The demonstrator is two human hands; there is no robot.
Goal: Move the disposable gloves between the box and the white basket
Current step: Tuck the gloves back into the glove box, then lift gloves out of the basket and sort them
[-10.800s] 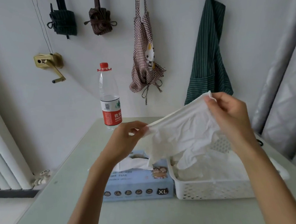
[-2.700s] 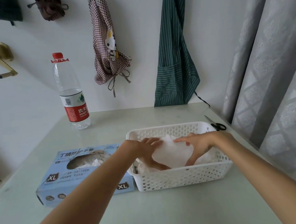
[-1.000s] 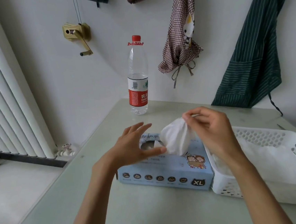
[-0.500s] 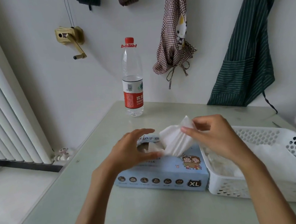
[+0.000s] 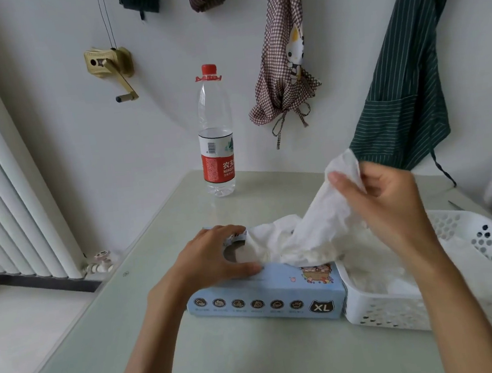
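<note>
A: What sits at the far left?

B: A white ribbed radiator (image 5: 2, 191) by the wall, and above the surface (image 5: 255, 359) a brass crank fixture (image 5: 110, 67) on the wall. A clear water bottle (image 5: 215, 135) with a red cap and red label stands upright near the back edge of the surface.

A: And the left hand?

B: The left hand (image 5: 212, 257) lies on top of the blue glove box (image 5: 267, 295), fingers fairly straight, pressing it down next to the oval opening.

A: Where are the gloves?

B: A white glove (image 5: 317, 224) stretches from the box opening up and to the right. The right hand (image 5: 384, 203) pinches its upper end between thumb and curled fingers, above the box's right end. More white gloves lie heaped in the white basket (image 5: 484, 241), which touches the box's right side.

A: Anything behind?

B: A checked apron (image 5: 284, 62) and a green striped apron (image 5: 403, 81) hang on the wall.
</note>
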